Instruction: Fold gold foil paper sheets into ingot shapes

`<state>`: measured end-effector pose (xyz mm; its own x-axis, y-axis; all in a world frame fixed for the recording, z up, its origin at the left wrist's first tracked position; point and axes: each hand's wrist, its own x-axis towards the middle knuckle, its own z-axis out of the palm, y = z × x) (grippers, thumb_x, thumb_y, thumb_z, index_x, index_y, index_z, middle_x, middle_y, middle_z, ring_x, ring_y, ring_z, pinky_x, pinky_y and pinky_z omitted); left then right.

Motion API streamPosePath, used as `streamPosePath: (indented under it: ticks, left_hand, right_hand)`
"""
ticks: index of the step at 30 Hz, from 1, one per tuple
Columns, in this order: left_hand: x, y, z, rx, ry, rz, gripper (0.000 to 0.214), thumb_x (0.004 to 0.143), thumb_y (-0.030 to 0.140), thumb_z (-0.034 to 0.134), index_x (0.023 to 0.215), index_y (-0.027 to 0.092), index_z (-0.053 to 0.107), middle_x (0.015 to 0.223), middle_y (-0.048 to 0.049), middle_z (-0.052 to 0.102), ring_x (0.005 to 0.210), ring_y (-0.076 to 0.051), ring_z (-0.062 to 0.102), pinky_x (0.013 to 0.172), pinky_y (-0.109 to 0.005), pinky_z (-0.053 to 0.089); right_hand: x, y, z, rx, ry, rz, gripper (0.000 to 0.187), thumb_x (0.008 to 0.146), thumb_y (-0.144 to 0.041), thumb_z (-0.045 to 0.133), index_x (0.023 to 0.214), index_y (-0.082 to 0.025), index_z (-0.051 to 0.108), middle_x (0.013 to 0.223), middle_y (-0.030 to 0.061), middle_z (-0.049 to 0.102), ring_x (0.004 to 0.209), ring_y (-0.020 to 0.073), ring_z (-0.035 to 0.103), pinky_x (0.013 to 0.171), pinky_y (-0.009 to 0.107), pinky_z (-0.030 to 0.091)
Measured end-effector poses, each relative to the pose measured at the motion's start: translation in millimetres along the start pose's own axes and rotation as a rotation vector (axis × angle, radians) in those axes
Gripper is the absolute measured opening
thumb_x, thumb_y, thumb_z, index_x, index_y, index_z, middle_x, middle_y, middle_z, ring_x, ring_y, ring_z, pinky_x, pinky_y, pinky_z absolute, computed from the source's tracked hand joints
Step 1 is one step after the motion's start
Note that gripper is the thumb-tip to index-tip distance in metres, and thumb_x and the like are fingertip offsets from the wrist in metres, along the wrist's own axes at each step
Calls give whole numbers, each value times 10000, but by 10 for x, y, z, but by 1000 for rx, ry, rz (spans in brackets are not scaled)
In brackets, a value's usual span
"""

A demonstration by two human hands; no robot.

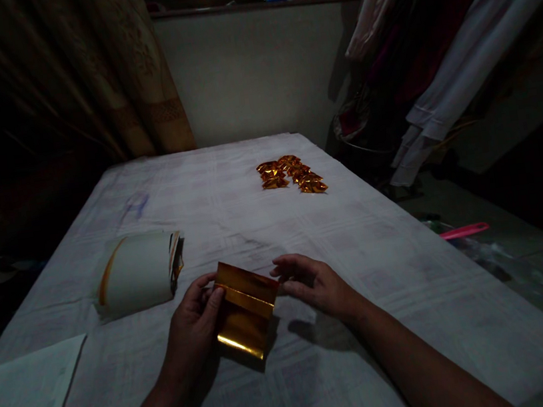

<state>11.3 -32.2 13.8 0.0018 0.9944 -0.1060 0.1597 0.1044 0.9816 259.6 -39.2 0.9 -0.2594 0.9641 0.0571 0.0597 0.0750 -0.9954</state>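
Note:
A sheet of gold foil paper (244,308) with a fold across it is held just above the white-covered table (361,265), near its front edge. My left hand (193,323) pinches the sheet's left edge, thumb on top. My right hand (313,283) has its fingers curled at the sheet's upper right corner, pinching that edge. A curled stack of white-backed paper sheets (134,273) lies to the left of my left hand. Several folded gold paper pieces (292,175) lie in a cluster at the far right of the table.
A flat white sheet (21,400) lies at the near left corner. Curtains (133,81) hang behind the table on the left, and clothes (430,39) hang on the right. A pink object (464,230) lies on the floor to the right.

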Motion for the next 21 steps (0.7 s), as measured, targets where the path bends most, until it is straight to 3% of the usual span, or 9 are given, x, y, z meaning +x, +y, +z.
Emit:
streamPosePath:
  ticks: [3,7,10,14,18,21]
  left_hand:
    - [22,-30,-82,364,-33,178,524,916,523,551,1348,227,552,829,-28,733,725,-218,715,643,-330,559]
    - [98,-64,-151,782,-112,519,488,988,375,438,1465,270,446,945,-35,745,829,-217,706,739,-335,540]
    - [211,-108,-135,924,-169,682,523,1016,324,404,1531,262,338,921,-38,724,815,-213,682,737,-328,526]
    - [437,-118,-22,1081,-342,799,610,1017,260,413,1587,212,202,922,-55,704,818,-216,660,748,-336,510]
    - [681,6,152,1213,-494,894,637,969,201,508,1565,197,282,853,-50,690,755,-212,642,710,-325,486]
    - [823,108,283,1257,-580,991,636,947,191,573,1538,194,339,847,-50,693,778,-212,646,739,-326,481]
  right_hand:
    - [13,30,3,-59,40,-42,451,875,-476,676,1249,-232,618,1169,125,707,998,227,690,846,387,584]
    - [28,87,61,-236,69,-157,375,907,-374,650,1262,-256,629,1169,101,711,996,221,693,874,400,575]
    - [49,148,53,-411,101,-314,333,926,-205,570,1243,-279,641,1164,72,715,1027,209,689,915,393,563]
    - [80,214,-42,-669,135,-486,547,846,-17,509,1297,-312,605,1300,67,659,1190,223,621,993,423,525]
    - [103,242,-107,-936,133,-468,663,749,45,588,1302,-321,614,1454,101,543,1295,275,533,999,478,494]
    - [131,277,-114,-1010,148,-482,485,793,-48,691,1192,-323,689,1461,105,529,1312,297,509,993,481,478]
